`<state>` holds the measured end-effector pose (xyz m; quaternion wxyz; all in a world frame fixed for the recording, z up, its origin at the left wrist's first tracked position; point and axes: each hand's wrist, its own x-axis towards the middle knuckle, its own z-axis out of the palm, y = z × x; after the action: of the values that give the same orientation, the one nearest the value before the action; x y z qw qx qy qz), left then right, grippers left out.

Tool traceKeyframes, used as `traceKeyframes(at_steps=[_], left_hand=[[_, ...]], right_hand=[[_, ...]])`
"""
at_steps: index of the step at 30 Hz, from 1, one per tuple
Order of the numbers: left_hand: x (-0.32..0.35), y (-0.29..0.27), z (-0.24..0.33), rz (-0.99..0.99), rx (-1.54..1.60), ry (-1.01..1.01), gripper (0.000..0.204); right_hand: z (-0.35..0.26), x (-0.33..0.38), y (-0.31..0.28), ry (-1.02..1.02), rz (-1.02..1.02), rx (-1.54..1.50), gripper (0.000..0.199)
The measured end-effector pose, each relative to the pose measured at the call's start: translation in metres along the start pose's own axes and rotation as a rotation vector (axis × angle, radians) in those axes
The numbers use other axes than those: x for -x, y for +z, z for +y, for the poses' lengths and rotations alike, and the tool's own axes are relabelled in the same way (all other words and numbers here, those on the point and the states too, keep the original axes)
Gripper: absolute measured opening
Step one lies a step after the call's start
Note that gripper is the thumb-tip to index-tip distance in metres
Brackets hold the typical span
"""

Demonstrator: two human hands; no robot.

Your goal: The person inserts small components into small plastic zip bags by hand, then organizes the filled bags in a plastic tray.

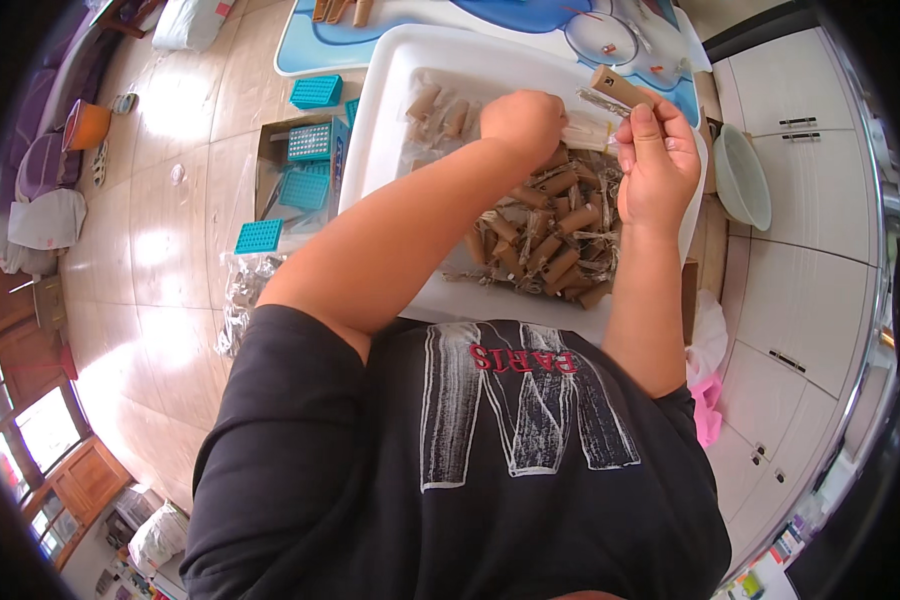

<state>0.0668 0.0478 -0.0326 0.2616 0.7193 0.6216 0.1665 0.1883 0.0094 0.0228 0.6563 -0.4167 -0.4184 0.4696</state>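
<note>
In the upper right, my right hand (658,165) pinches a short brown cardboard tube (620,88) between thumb and fingers. Thin clear or silvery strands (602,103) hang beside the tube, near the thumb. My left hand (526,127) is closed above the middle of a large white plastic tub (382,85); its fingertips are hidden, so what it grips, if anything, does not show. Beneath both hands lies a heap of similar brown tubes (545,245) tangled with thin strands. More tubes (457,117) in clear plastic lie at the tub's far left.
The tub rests partly over a blue-and-white patterned tabletop (310,38). Left of it, a carton (270,150) holds teal perforated racks (305,187), with another teal rack (260,236) nearby. A pale green basin (742,178) and white cabinets (800,80) stand at the right.
</note>
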Motion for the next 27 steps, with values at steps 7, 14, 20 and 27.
traceKeyframes(at_steps=[7,14,20,27], left_hand=[[0.026,-0.039,-0.011,0.026,-0.255,0.171,0.014],[0.053,-0.072,-0.029,0.001,0.762,-0.178,0.017],[0.059,-0.081,-0.032,-0.064,0.964,-0.177,0.019],[0.058,-0.078,-0.036,-0.043,0.925,-0.064,0.018]], right_hand=[[0.0,-0.001,-0.004,-0.011,0.014,0.032,0.022],[-0.002,0.001,-0.004,-0.049,-0.016,0.084,0.021],[-0.002,0.002,-0.005,-0.05,-0.051,0.127,0.021],[-0.002,0.003,-0.007,-0.029,-0.108,0.23,0.021]])
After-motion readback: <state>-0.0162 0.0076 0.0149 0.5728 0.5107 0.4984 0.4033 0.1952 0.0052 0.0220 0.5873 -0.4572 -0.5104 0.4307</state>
